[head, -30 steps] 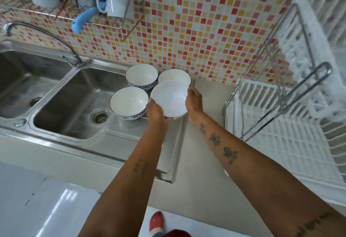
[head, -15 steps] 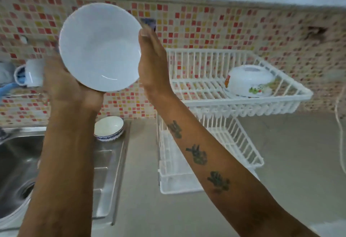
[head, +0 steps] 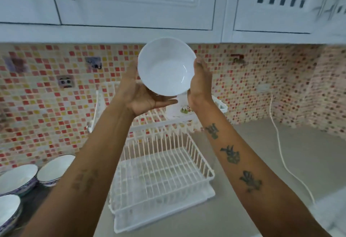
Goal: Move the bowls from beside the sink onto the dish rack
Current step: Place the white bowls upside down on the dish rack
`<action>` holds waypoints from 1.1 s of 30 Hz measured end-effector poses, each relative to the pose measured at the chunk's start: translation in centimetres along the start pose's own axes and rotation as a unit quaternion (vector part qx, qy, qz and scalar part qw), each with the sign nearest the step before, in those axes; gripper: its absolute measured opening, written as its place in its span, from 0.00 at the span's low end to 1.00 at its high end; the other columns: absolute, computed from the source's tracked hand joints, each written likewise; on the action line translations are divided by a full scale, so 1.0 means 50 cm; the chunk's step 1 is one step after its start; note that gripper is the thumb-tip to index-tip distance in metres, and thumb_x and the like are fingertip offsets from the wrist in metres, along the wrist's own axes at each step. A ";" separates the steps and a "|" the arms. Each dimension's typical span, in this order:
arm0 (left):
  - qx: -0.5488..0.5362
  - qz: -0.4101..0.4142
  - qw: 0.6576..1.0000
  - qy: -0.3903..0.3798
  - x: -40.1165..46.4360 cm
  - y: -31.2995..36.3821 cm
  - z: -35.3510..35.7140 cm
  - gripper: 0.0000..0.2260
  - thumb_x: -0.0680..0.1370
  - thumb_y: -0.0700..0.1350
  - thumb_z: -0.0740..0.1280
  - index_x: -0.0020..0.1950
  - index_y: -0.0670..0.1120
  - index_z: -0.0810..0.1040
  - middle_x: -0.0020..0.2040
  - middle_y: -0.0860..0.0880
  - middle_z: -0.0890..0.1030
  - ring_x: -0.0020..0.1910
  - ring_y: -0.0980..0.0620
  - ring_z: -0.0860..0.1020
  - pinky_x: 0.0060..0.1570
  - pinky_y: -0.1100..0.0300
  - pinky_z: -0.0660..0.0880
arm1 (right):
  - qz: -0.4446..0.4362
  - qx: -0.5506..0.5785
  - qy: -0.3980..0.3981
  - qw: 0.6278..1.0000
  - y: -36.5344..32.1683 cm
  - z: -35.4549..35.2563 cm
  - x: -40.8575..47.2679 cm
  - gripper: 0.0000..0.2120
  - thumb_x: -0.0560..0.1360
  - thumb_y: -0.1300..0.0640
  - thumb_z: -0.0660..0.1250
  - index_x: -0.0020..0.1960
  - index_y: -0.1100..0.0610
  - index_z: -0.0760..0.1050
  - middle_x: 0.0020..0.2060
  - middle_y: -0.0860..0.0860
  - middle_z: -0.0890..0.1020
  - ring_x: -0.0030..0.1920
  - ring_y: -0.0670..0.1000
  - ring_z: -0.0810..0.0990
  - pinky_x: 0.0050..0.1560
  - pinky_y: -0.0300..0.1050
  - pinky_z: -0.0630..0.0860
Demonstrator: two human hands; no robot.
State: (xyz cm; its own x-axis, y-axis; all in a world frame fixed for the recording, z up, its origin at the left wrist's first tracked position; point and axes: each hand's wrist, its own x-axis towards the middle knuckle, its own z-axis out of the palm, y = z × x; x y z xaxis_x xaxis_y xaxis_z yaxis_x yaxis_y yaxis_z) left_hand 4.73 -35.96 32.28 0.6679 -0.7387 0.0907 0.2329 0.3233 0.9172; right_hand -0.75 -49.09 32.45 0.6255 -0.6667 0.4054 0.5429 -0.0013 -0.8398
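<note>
The fingers of the left hand [head: 142, 94] and right hand [head: 199, 83] clasp the white bowl [head: 165, 66] from either side, held high, mouth tipped toward the camera. The dish rack [head: 161, 176] on the worktop lies directly below; its upper tier, just under the hands, looks nearest.

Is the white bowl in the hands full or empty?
Empty. The white bowl, held between the left hand and right hand, tilts toward the camera, showing a bare inside.

No text, label, brand or number can be read anywhere; the small printed motif on the bowl in the dish rack [head: 187, 109] is too blurred to make out
</note>
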 end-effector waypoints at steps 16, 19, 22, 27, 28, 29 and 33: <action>0.491 0.281 0.815 0.125 0.181 -0.061 0.029 0.32 0.63 0.54 0.80 0.58 0.52 0.66 0.60 0.48 0.71 0.56 0.48 0.73 0.48 0.57 0.78 | 0.135 -0.216 -0.151 0.955 0.011 -0.130 0.177 0.25 0.77 0.33 0.49 0.51 0.50 0.76 0.48 0.52 0.81 0.51 0.53 0.78 0.58 0.49 0.72; 0.598 0.278 0.746 0.094 0.203 -0.084 0.015 0.35 0.61 0.51 0.81 0.60 0.48 0.67 0.64 0.48 0.68 0.61 0.48 0.66 0.59 0.51 0.72 | 0.138 -0.292 -0.166 0.932 0.042 -0.138 0.184 0.30 0.75 0.31 0.50 0.58 0.53 0.76 0.53 0.55 0.80 0.52 0.54 0.79 0.60 0.50 0.73; 0.649 0.248 0.716 0.071 0.220 -0.110 0.003 0.36 0.59 0.52 0.82 0.60 0.46 0.68 0.64 0.48 0.68 0.62 0.47 0.65 0.61 0.51 0.70 | 0.175 -0.339 -0.147 0.913 0.086 -0.146 0.184 0.36 0.71 0.30 0.60 0.63 0.59 0.75 0.55 0.57 0.81 0.47 0.53 0.80 0.38 0.42 0.73; 0.657 0.203 0.723 0.066 0.237 -0.135 -0.013 0.36 0.59 0.51 0.82 0.60 0.46 0.68 0.64 0.48 0.68 0.63 0.46 0.65 0.60 0.54 0.67 | 0.188 -0.370 -0.095 0.905 0.124 -0.146 0.200 0.33 0.72 0.38 0.64 0.65 0.64 0.72 0.54 0.59 0.81 0.40 0.54 0.78 0.30 0.42 0.68; 0.657 0.200 0.724 0.066 0.239 -0.135 -0.014 0.36 0.59 0.51 0.82 0.60 0.46 0.68 0.65 0.47 0.68 0.63 0.46 0.65 0.59 0.54 0.66 | 0.186 -0.374 -0.092 0.904 0.127 -0.145 0.204 0.33 0.72 0.38 0.64 0.64 0.64 0.72 0.54 0.59 0.81 0.38 0.53 0.77 0.30 0.42 0.68; 0.656 0.195 0.726 0.065 0.241 -0.136 -0.014 0.36 0.59 0.51 0.82 0.60 0.46 0.68 0.65 0.47 0.67 0.64 0.46 0.65 0.59 0.55 0.66 | 0.185 -0.379 -0.091 0.902 0.130 -0.145 0.204 0.33 0.72 0.39 0.64 0.65 0.64 0.72 0.54 0.60 0.81 0.38 0.53 0.77 0.30 0.42 0.68; 0.665 0.180 0.723 0.046 0.238 -0.143 -0.016 0.36 0.61 0.52 0.81 0.62 0.47 0.66 0.65 0.47 0.66 0.63 0.46 0.64 0.57 0.56 0.65 | 0.184 -0.395 -0.094 0.895 0.145 -0.147 0.208 0.33 0.74 0.39 0.60 0.69 0.62 0.69 0.57 0.58 0.80 0.36 0.50 0.76 0.31 0.41 0.68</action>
State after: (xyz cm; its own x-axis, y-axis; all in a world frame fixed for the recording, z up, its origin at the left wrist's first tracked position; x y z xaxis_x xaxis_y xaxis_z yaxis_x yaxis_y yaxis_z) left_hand 11.59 -46.58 26.49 0.5754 -0.6855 0.4461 -0.8125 -0.4166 0.4079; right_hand 5.56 -61.50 27.92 0.8046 -0.5925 0.0407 -0.2374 -0.3838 -0.8924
